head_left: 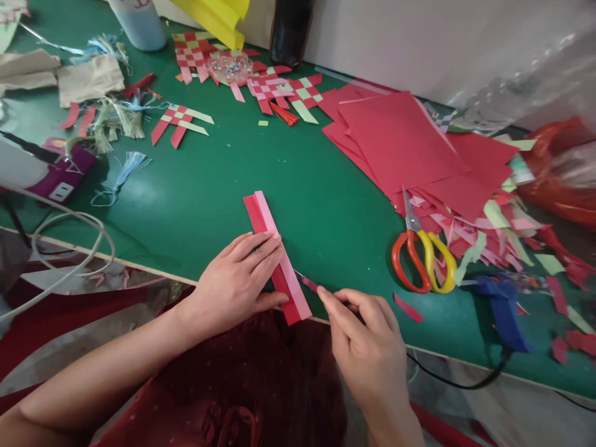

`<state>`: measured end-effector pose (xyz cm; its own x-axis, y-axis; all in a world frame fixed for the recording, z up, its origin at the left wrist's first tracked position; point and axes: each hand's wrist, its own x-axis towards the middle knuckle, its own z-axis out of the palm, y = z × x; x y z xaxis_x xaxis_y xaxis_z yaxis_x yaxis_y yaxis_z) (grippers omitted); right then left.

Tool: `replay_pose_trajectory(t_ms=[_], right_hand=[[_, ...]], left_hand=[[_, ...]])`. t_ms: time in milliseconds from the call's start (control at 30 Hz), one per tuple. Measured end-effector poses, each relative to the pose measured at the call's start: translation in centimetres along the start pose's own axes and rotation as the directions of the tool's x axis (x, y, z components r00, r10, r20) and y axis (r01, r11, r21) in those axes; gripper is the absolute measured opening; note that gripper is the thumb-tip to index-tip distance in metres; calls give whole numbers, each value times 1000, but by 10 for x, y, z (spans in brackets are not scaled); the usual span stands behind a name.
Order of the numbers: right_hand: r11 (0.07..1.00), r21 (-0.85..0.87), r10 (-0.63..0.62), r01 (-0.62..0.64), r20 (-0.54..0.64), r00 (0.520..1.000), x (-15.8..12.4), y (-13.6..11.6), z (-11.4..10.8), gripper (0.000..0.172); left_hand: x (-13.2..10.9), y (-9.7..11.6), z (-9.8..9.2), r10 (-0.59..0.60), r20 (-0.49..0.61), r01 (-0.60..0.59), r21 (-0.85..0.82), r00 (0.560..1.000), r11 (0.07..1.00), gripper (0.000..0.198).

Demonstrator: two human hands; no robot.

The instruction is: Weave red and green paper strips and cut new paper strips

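A folded strip of red and pink paper (292,282) lies slanted near the front edge of the green table (205,186). My left hand (242,273) rests flat over its middle, fingers stretched across it and thumb lower down on the red part. To the right of the strip, my right hand (365,329) grips a thin tool with a purple-pink handle (310,284) between thumb and fingers. The thin tip of the tool points at the strip's right edge; whether it touches the paper is too small to tell.
Scissors with red and yellow handles (412,257) lie right, beside red paper sheets (400,143) and scraps. A blue glue gun (503,310) is farther right. Woven paper pieces (179,121), tassels (123,174), a phone (291,31) and a white cable (109,242) are also in view.
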<state>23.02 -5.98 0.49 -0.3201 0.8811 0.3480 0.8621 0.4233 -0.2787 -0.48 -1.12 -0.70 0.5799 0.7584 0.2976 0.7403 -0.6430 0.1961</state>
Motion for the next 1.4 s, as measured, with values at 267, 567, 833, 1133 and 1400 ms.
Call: replay_pose_trajectory(t_ms=[267, 567, 833, 1133, 1400], right_hand=[[1000, 5, 10, -10, 12, 1000, 5, -4, 5, 30], [1000, 2, 16, -16, 4, 1000, 9, -6, 6, 30], [1000, 3, 30, -30, -18, 999, 10, -3, 6, 30], [999, -4, 33, -33, -17, 999, 15, -7, 10, 29], [999, -4, 36, -36, -26, 999, 18, -9, 12, 29]], left_hand=[[0, -1, 1, -3, -2, 3, -19, 1000, 1000, 64], [1, -1, 0, -3, -7, 3, -25, 1000, 1000, 63], [-1, -2, 1, -3, 6, 3, -21, 1000, 1000, 65], [0, 0, -1, -13, 6, 14, -19, 1000, 1000, 63], [0, -1, 1, -15, 16, 16, -37, 1000, 999, 63]])
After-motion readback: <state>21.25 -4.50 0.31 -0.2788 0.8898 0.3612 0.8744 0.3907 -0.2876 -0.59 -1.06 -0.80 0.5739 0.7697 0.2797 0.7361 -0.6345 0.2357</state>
